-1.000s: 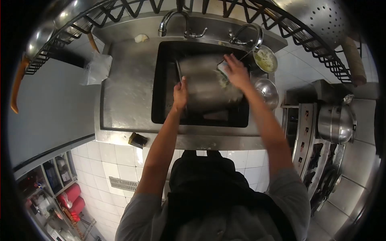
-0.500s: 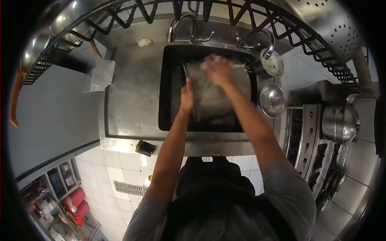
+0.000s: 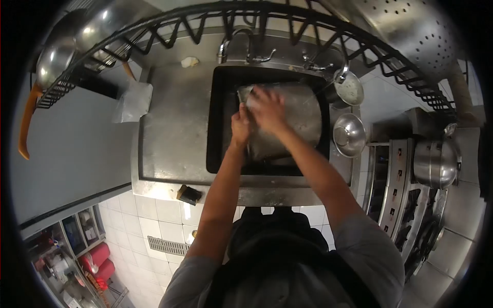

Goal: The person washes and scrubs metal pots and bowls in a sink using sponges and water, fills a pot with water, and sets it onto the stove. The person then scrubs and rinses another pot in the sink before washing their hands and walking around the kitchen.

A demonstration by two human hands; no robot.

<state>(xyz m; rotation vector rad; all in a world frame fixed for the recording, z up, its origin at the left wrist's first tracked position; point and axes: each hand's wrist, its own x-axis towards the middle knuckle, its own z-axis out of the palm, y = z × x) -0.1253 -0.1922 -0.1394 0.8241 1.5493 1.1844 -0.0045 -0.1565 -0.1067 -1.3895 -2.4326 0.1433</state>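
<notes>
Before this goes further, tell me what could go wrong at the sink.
The broad grey metal sheet could slip, as the left hand grips only its edge. The right hand, working close beside the left, might knock it. The small black block sits on the front edge of the steel counter, so a nudge might drop it.

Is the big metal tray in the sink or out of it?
In. The tray lies within the dark walls of the sink, with the left hand at its left edge.

Fingers (image 3: 263,100) seemingly press the metal sheet (image 3: 295,115).
</notes>
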